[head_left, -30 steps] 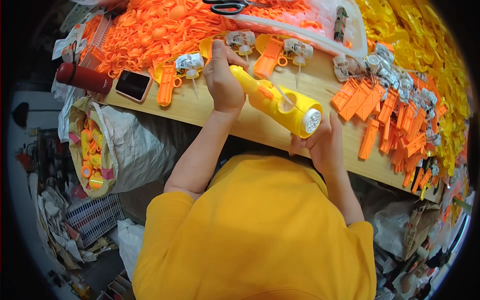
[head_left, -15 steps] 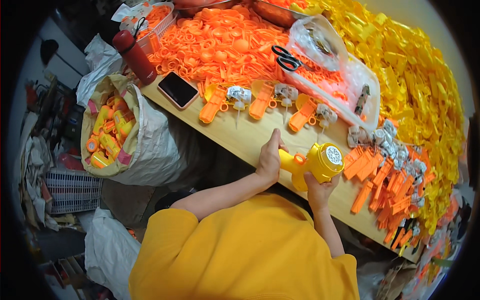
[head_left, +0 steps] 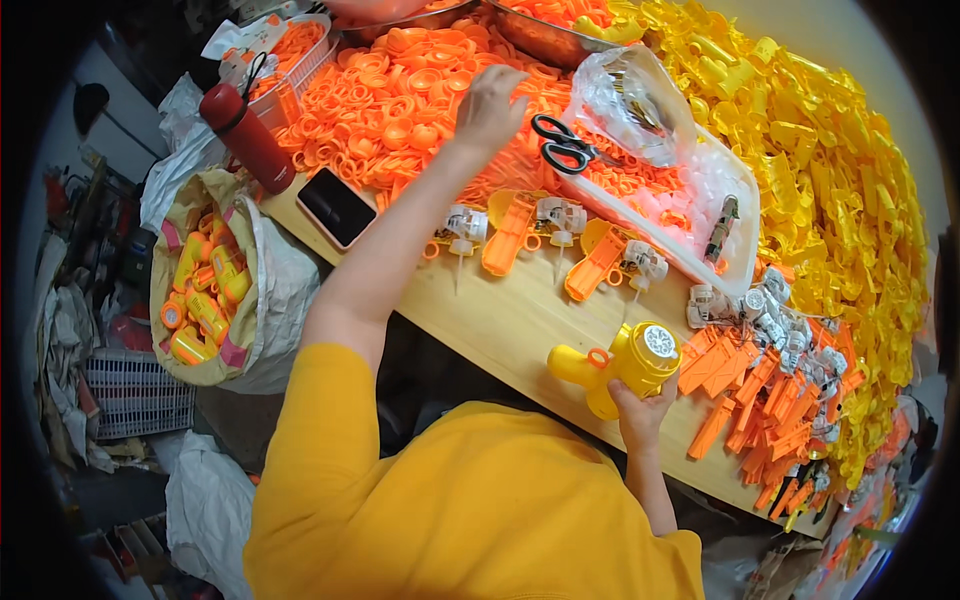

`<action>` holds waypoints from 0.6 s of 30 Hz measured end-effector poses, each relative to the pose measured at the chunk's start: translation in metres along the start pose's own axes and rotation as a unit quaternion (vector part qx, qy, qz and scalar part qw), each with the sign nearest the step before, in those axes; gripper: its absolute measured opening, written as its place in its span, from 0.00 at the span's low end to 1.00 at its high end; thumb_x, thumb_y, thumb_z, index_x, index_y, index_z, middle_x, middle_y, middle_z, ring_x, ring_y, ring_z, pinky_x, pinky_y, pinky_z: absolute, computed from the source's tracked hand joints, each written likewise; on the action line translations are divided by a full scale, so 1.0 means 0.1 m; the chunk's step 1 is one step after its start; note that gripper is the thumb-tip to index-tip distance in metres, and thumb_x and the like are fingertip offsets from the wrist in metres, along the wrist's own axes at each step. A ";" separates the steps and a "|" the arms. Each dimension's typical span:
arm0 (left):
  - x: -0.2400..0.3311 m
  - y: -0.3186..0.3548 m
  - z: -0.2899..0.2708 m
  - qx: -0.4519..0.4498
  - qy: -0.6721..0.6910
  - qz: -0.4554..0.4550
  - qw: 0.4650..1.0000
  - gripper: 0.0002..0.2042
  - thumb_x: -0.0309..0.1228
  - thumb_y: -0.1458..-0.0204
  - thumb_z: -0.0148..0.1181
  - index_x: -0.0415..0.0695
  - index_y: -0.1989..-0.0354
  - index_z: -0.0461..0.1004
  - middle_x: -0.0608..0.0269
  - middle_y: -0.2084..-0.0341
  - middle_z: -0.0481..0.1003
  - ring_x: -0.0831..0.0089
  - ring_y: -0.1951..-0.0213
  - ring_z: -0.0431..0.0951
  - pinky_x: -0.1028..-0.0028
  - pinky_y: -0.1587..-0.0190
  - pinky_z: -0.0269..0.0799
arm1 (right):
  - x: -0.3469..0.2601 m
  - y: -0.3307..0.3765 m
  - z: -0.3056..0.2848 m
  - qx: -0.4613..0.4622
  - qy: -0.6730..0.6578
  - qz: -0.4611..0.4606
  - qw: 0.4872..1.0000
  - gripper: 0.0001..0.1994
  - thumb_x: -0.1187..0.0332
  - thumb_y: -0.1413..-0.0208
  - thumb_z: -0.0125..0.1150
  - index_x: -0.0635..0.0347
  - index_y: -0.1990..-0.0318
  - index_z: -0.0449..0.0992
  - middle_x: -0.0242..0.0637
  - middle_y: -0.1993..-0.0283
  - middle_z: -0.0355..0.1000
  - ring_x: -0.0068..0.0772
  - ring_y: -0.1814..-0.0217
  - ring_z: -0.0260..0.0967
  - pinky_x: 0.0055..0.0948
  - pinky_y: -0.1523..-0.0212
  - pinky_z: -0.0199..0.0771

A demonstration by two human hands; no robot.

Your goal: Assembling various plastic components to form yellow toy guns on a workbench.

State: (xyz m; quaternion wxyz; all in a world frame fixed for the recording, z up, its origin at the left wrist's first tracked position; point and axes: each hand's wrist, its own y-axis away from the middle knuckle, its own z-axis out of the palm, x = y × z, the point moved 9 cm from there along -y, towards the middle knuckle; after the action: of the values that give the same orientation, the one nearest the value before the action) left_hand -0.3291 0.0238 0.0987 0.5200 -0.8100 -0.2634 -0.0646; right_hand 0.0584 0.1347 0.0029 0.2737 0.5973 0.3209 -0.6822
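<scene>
My right hand (head_left: 642,408) grips a yellow plastic toy (head_left: 632,362) from below, near the table's front edge. The toy has a stubby handle pointing left, a small orange ring and a round white grille on its end. Reaching far forward, my left hand (head_left: 490,108) hovers at the heap of orange plastic parts (head_left: 400,90), its fingers apart and nothing seen in them. Under and beside that forearm lies a row of orange strips (head_left: 510,238) with white mechanisms (head_left: 562,215); the arm hides part of the row.
A phone (head_left: 337,207) and a red flask (head_left: 245,138) stand left on the wooden table (head_left: 450,325). Scissors (head_left: 562,145) lie by a white tray (head_left: 742,170). Yellow parts (head_left: 800,150) and orange strips (head_left: 770,380) pile up right. An open sack (head_left: 275,290) holds yellow toys.
My left hand has left the toy's handle and moved far forward to the orange heap. My right hand still holds the toy, slightly lower. The whole view has shifted a little.
</scene>
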 end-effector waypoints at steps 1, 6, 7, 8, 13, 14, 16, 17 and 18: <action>-0.17 -0.06 0.14 -0.001 0.004 0.002 1.000 0.10 0.30 0.52 0.61 0.43 0.62 0.76 0.56 0.61 0.75 0.55 0.55 0.74 0.61 0.53 0.71 | 0.01 0.02 -0.04 -0.007 0.016 -0.001 1.000 0.34 0.81 0.61 0.66 0.60 0.42 0.60 0.37 0.50 0.69 0.32 0.49 0.71 0.33 0.47 0.72; -0.56 -0.12 0.62 -0.167 -0.147 0.010 0.975 0.11 0.34 0.51 0.58 0.44 0.61 0.75 0.58 0.62 0.76 0.55 0.56 0.75 0.61 0.53 0.71 | 0.01 0.07 -0.30 -0.003 0.049 0.005 0.999 0.37 0.82 0.62 0.68 0.60 0.41 0.59 0.36 0.49 0.68 0.32 0.48 0.71 0.33 0.46 0.72; -0.52 -0.11 0.60 -0.174 -0.143 0.011 0.974 0.11 0.34 0.51 0.58 0.44 0.61 0.75 0.58 0.62 0.76 0.55 0.56 0.75 0.61 0.53 0.71 | 0.01 0.09 -0.36 0.014 0.039 0.012 0.999 0.37 0.81 0.62 0.68 0.60 0.41 0.59 0.36 0.49 0.68 0.32 0.48 0.71 0.33 0.47 0.72; -0.48 -0.12 0.44 -0.119 -0.089 0.003 0.989 0.10 0.34 0.50 0.58 0.43 0.61 0.75 0.57 0.63 0.76 0.55 0.58 0.75 0.62 0.55 0.71 | 0.01 0.09 -0.41 0.029 0.028 0.018 0.999 0.37 0.81 0.62 0.68 0.61 0.41 0.59 0.36 0.49 0.68 0.32 0.49 0.71 0.33 0.47 0.72; 0.16 0.37 -0.34 -0.100 0.267 -0.168 0.944 0.11 0.34 0.42 0.53 0.38 0.61 0.72 0.63 0.72 0.75 0.74 0.69 0.74 0.72 0.64 0.70 | 0.03 0.11 -0.60 0.041 0.068 0.037 0.996 0.36 0.78 0.60 0.70 0.61 0.41 0.59 0.35 0.49 0.68 0.30 0.50 0.70 0.31 0.49 0.72; 0.34 0.61 -0.34 -0.183 0.302 -0.232 0.907 0.11 0.33 0.41 0.52 0.37 0.60 0.71 0.65 0.72 0.75 0.77 0.68 0.75 0.75 0.65 0.70 | 0.05 0.08 -0.60 0.033 0.059 0.033 0.997 0.36 0.77 0.60 0.71 0.62 0.41 0.60 0.35 0.49 0.68 0.30 0.50 0.70 0.30 0.49 0.72; 0.70 1.19 -0.31 -0.331 0.336 -0.333 0.817 0.11 0.31 0.41 0.52 0.35 0.57 0.72 0.66 0.74 0.74 0.81 0.68 0.74 0.78 0.67 0.70 | 0.06 0.04 -0.56 0.029 0.052 0.040 0.997 0.36 0.75 0.60 0.72 0.62 0.41 0.60 0.35 0.49 0.69 0.30 0.50 0.70 0.30 0.49 0.71; 0.88 1.47 -0.27 -0.394 0.335 -0.370 0.772 0.11 0.31 0.41 0.52 0.36 0.57 0.72 0.67 0.74 0.74 0.81 0.69 0.74 0.78 0.67 0.70 | 0.06 0.01 -0.51 0.020 0.049 0.042 0.998 0.34 0.73 0.58 0.70 0.63 0.42 0.61 0.37 0.50 0.70 0.30 0.51 0.71 0.30 0.49 0.72; 0.98 1.65 -0.23 -0.398 0.335 -0.377 0.766 0.11 0.31 0.41 0.52 0.36 0.57 0.72 0.67 0.74 0.74 0.81 0.69 0.74 0.78 0.67 0.70 | 0.05 -0.01 -0.47 0.012 0.048 0.043 0.998 0.32 0.72 0.57 0.68 0.64 0.42 0.62 0.39 0.50 0.71 0.30 0.51 0.72 0.30 0.49 0.72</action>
State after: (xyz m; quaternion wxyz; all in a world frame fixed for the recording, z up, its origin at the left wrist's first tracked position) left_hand -0.1601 -0.0139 0.0123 0.1399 -0.7067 -0.3070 -0.6219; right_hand 0.0868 0.1717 -0.0054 0.2796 0.6458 0.2991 -0.6444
